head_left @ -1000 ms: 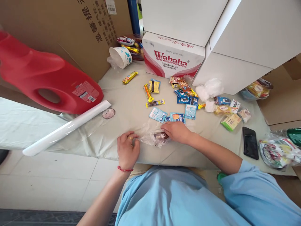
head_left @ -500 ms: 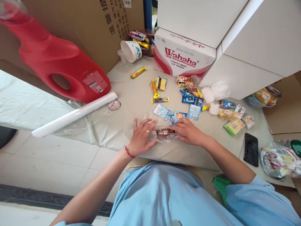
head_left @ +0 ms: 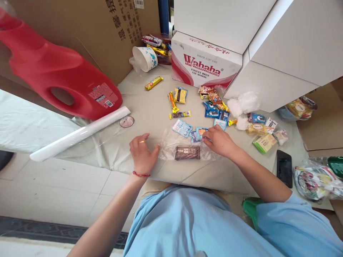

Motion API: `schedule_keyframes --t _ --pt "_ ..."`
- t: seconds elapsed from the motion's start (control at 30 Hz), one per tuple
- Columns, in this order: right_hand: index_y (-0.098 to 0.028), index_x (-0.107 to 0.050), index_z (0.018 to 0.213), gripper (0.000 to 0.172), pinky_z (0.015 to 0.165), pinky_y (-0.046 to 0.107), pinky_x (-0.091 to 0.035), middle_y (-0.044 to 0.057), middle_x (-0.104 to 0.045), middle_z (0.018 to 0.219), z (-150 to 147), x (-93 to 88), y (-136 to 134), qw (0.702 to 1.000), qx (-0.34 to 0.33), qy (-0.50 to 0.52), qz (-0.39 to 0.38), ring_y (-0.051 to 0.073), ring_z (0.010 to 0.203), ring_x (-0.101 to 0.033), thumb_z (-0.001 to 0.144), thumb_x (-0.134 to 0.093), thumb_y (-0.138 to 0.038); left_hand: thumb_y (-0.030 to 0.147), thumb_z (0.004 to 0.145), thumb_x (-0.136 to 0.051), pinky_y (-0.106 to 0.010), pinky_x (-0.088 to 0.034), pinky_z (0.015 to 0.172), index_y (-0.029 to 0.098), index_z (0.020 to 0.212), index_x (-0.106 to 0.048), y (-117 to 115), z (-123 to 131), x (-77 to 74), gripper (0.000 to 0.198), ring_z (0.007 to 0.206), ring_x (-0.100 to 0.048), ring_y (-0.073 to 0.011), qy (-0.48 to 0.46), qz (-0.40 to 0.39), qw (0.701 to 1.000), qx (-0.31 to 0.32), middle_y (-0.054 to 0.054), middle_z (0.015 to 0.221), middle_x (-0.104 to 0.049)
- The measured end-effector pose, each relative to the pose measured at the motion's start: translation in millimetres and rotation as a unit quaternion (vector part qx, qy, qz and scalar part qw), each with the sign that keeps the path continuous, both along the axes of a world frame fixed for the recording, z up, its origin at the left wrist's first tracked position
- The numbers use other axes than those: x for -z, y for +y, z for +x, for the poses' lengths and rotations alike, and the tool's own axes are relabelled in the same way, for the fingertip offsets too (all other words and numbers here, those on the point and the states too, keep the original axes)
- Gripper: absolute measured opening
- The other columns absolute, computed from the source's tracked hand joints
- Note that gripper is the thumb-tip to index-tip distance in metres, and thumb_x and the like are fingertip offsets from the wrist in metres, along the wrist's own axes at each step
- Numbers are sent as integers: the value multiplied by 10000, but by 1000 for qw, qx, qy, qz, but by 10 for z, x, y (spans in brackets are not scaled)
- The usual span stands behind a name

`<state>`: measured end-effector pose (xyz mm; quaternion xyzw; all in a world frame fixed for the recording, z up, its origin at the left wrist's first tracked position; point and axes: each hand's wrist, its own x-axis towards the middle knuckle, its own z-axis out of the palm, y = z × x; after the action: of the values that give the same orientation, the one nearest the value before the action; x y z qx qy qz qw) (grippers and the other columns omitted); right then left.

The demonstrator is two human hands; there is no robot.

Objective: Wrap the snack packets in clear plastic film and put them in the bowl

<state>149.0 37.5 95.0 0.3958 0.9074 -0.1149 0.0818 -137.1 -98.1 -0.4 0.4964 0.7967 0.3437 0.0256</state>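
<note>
See a brown bar (head_left: 187, 153) with white writing too small to read, on clear plastic (head_left: 168, 138) at the near side of the surface (head_left: 148, 110). Left hand (head_left: 142, 154) with fingers wide apart, holding nothing. Right hand (head_left: 220, 141) with bent fingers by a blue packet (head_left: 200, 132); cannot tell if pinching. Can read "Wahaha" and "PURIFIED WATER FOR DRINKING" on far box (head_left: 205, 63).

Plastic film (head_left: 170, 144): glossy, crinkled. Bar wrapper (head_left: 187, 152): faintly shiny. Jug (head_left: 77, 76): smooth plastic.
</note>
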Motion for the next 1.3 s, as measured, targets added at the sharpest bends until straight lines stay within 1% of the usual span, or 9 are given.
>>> schedule_keyframes --t 0.13,0.33,0.43,0.53,0.77,1.0,1.07,1.17,1.3 --pt "-180 -724 1218 314 930 385 -440 138 -700 1183 -328 -21 198 1000 0 26 -2 294 1098 -600 1056 -517 -352 196 852 -545 -512 -421 1035 187 1077 -703 -200 112 -255 276 1104 -592 -315 63 106 992 -35 -129 1064 -659" --pt "-172 -606 1364 499 891 390 -502 171 -698 1271 -867 159 210 999 4 -33 -8 343 1194 -605 977 -638 -486 114 916 -500 -412 -418 771 274 1211 -733 -254 556 -307 409 943 -640 -254 101 10 958 267 -53 1205 -772" --pt "-162 -544 1419 572 831 364 -503 165 -735 1206 -955 211 191 998 28 -59 -26 319 1083 -670 925 -702 -403 121 944 -491 -425 -422 767 250 1259 -728 -172 684 -166 415 967 -638 -268 122 -59 950 281 -60 1314 -749" --pt "-193 -649 1284 369 796 311 -469 101 -761 1140 -966 231 274 995 24 -47 -87 258 1025 -685 930 -663 -300 149 988 -471 -423 -434 779 257 1285 -723 -157 706 -58 404 966 -639 -264 134 -74 948 279 -52 1355 -733" --pt "-154 -742 1013 168 960 349 -399 120 -667 1175 -878 26 299 988 -114 89 -58 249 1117 -575 934 -594 -171 160 999 -464 -428 -454 767 264 1365 -685 -217 728 -13 440 981 -638 -268 124 -71 948 284 -64 1409 -701" --pt "-306 -585 1438 449 604 298 -296 69 -630 1086 -503 46 -383 974 -221 -34 -48 175 718 -533 1031 -459 -165 181 943 -460 -412 -544 851 243 990 -789 -183 541 55 338 936 -675 -251 -32 -60 953 296 -97 971 -786" --pt "-365 -466 1551 575 617 291 -308 64 -620 1114 -403 179 -511 976 -214 -27 -41 178 748 -544 1027 -451 -129 194 922 -445 -394 -569 911 261 928 -778 -207 372 71 339 968 -695 -226 -109 -41 955 273 -63 950 -776" --pt "-386 -449 1563 610 688 291 -374 67 -617 1137 -355 316 -629 981 -188 -1 -42 202 854 -571 1022 -450 -104 229 918 -406 -396 -574 967 243 944 -742 -223 155 46 338 1009 -703 -212 -225 -8 966 127 -49 994 -757" --pt "-357 -504 1523 582 724 304 -436 93 -612 1136 -436 317 -716 988 -148 8 -29 222 900 -584 1002 -479 -100 380 953 -475 -535 -459 1135 195 1135 -678 -169 151 -44 330 1272 -593 -304 -139 -25 990 19 -134 1244 -685"
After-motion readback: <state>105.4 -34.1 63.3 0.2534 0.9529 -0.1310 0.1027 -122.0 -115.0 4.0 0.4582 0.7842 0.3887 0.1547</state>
